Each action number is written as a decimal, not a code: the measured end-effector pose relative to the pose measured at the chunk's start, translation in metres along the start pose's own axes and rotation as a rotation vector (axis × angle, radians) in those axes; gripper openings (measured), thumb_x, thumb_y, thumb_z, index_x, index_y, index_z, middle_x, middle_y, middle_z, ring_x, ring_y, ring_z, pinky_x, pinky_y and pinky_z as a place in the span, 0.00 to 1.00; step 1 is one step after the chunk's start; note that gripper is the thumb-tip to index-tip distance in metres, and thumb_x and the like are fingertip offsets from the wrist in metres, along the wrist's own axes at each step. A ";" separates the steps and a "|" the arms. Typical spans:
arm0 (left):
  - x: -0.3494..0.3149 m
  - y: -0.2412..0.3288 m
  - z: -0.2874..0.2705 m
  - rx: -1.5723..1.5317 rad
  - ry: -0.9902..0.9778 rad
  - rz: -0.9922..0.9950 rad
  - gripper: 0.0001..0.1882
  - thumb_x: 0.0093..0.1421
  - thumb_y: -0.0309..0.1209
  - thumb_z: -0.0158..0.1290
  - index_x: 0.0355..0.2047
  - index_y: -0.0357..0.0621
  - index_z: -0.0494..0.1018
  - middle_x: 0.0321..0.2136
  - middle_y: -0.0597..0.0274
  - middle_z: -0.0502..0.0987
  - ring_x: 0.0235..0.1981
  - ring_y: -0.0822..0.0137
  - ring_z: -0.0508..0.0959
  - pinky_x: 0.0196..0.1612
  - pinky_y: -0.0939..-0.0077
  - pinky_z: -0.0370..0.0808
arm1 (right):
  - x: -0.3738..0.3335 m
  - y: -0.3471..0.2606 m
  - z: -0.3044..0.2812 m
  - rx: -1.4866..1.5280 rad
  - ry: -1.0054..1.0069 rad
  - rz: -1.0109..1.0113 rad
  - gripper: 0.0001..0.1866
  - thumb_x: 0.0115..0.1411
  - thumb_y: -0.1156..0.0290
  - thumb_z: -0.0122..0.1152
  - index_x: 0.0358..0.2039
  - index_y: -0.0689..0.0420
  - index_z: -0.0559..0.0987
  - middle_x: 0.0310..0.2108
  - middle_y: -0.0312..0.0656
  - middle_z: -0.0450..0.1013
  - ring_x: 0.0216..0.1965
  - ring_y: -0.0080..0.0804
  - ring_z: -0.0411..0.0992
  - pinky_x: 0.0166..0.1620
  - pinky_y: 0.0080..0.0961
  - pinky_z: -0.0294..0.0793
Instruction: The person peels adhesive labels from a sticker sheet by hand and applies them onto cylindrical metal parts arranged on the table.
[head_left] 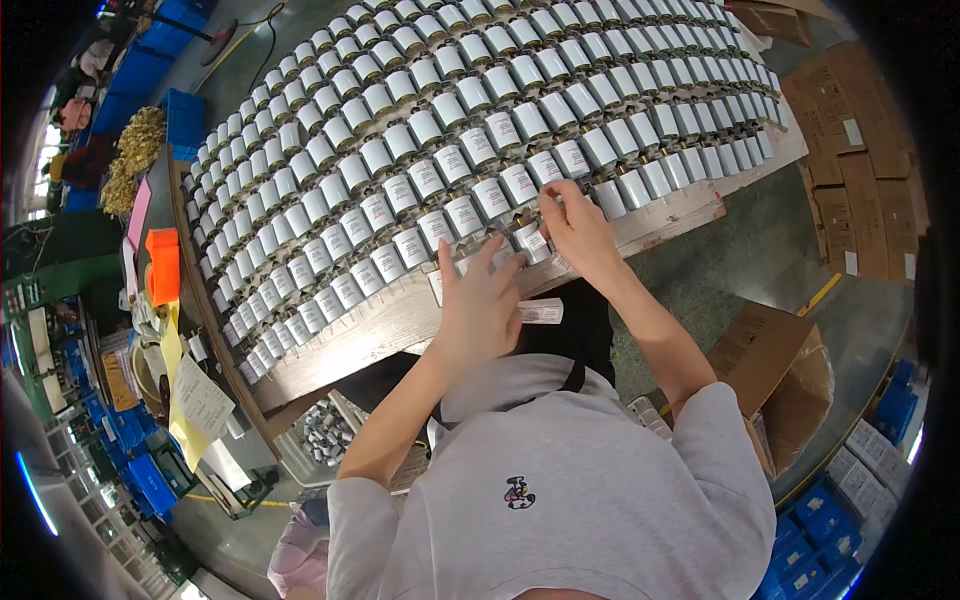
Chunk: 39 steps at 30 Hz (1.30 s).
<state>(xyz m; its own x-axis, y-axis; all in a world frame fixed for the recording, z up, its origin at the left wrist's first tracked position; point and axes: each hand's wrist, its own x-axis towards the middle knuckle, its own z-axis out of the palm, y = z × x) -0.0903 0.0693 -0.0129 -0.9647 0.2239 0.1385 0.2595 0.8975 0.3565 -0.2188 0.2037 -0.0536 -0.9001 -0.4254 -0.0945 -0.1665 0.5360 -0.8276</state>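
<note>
My left hand (482, 305) is at the near edge of the table, slightly blurred, with its upper fingers stretched toward the nearest row. A white label sheet (541, 311) sticks out from under this hand past the table edge and seems gripped in it. By its fingertips sits a small metal cylinder (532, 241) with a white printed label on its side. My right hand (580, 232) is just right of that cylinder, thumb and forefinger pinched together. Whatever is between them is too small to make out. Printed labels show on several neighbouring cylinders (463, 215); many farther ones look plain.
Rows of silver cylinders cover the wooden table (330, 350). An open cardboard box (765, 350) stands on the floor at right, with stacked cartons (860, 190) beyond. A bin of metal parts (325, 435) is below the table. Papers (203, 395) and an orange object (163, 265) lie left.
</note>
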 end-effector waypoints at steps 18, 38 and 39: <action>0.018 0.001 0.008 0.034 -0.022 0.029 0.11 0.37 0.31 0.53 0.23 0.38 0.75 0.50 0.60 0.68 0.57 0.52 0.59 0.52 0.23 0.42 | -0.010 -0.015 -0.025 -0.135 0.226 -0.114 0.15 0.61 0.67 0.46 0.47 0.60 0.65 0.27 0.47 0.73 0.26 0.44 0.73 0.31 0.36 0.69; 0.034 0.005 0.023 -0.009 0.028 0.086 0.10 0.34 0.31 0.54 0.19 0.39 0.75 0.50 0.61 0.68 0.57 0.52 0.59 0.50 0.22 0.42 | 0.003 -0.014 -0.024 -0.347 0.135 -0.253 0.19 0.60 0.68 0.45 0.50 0.62 0.60 0.29 0.51 0.72 0.26 0.51 0.72 0.27 0.42 0.70; 0.034 0.005 0.022 -0.009 0.022 0.077 0.10 0.34 0.31 0.54 0.19 0.39 0.75 0.50 0.61 0.68 0.57 0.52 0.59 0.50 0.22 0.43 | 0.004 -0.013 -0.024 -0.339 0.136 -0.257 0.19 0.60 0.68 0.46 0.49 0.62 0.60 0.30 0.51 0.72 0.26 0.51 0.72 0.27 0.42 0.70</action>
<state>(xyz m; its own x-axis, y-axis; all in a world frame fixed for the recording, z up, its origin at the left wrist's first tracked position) -0.1230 0.0897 -0.0269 -0.9407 0.2837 0.1860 0.3333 0.8746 0.3520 -0.2300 0.2126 -0.0298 -0.8529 -0.4890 0.1830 -0.4943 0.6435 -0.5845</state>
